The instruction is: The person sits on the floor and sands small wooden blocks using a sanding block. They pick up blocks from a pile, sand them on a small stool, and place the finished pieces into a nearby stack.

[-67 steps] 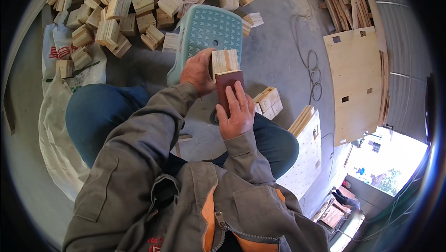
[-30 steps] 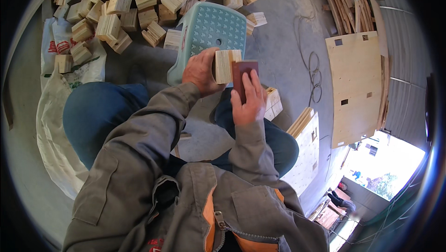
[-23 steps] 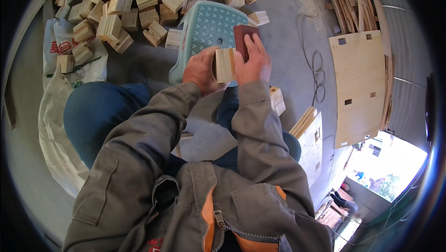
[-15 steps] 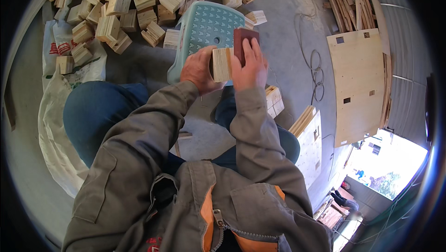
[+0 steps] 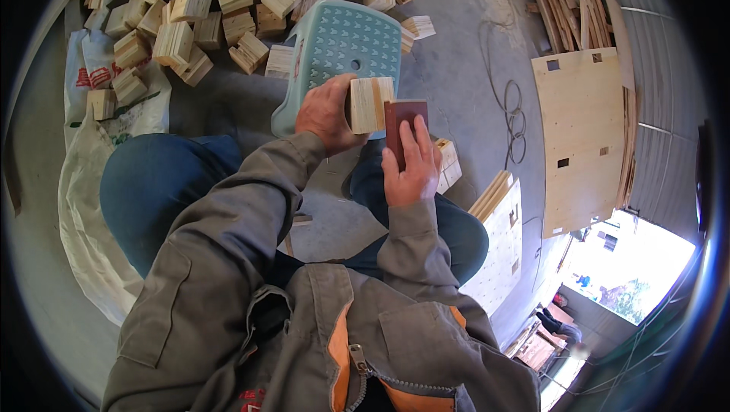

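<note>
My left hand (image 5: 330, 114) grips a squared block of layered wood (image 5: 371, 106) from its left side, over the near edge of a pale green plastic stool (image 5: 346, 43). Against or close beside the block's right face is a reddish-brown sanding block (image 5: 404, 127), held upright by my right hand (image 5: 413, 163). The fingers of that hand lie along its face, with the thumb at its left edge. Whether the sanding block touches the wood at this instant is hard to tell.
Many similar wood blocks (image 5: 194, 1) lie heaped beyond the stool, some on a white woven sack (image 5: 106, 153). At the right are a plywood panel with square holes (image 5: 582, 123), a looped cable (image 5: 515, 119) and stacked boards (image 5: 494, 237). A person (image 5: 561, 326) is far off.
My right hand has drawn the sanding block toward me along the wood block's right side. The left hand and the wood block stay nearly in place.
</note>
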`<state>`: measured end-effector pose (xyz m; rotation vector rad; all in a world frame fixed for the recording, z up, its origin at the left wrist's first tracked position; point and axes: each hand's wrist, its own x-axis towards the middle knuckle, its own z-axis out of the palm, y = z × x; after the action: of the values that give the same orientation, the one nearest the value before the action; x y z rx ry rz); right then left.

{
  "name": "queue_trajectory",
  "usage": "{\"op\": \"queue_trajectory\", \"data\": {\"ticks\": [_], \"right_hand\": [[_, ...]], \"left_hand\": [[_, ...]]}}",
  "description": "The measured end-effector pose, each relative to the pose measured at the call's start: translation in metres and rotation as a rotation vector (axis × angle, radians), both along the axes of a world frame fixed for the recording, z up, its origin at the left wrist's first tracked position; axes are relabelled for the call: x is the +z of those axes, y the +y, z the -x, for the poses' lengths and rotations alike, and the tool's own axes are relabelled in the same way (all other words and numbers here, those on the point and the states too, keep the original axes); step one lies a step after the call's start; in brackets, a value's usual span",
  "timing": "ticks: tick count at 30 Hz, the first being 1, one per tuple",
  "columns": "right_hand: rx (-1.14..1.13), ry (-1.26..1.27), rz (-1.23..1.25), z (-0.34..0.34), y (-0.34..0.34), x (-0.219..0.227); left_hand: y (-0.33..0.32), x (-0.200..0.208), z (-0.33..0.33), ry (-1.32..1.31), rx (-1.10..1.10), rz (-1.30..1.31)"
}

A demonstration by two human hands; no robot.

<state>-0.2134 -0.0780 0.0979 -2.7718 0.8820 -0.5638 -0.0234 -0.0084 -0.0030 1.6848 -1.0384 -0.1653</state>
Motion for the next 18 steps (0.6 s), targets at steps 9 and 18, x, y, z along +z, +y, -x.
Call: {"op": "queue_trajectory", "data": {"ticks": [9,18], "right_hand": [[-0.097,0.133,-0.068,-0.124,-0.082,-0.007],[-0.059,0.016,-0.014,-0.067,-0.044,-0.02]], "left_hand": [[-0.001,0.002,0.004,0.025,-0.005,-0.036],[0.005,-0.003,0.0,0.026,-0.017,-0.096]]}}
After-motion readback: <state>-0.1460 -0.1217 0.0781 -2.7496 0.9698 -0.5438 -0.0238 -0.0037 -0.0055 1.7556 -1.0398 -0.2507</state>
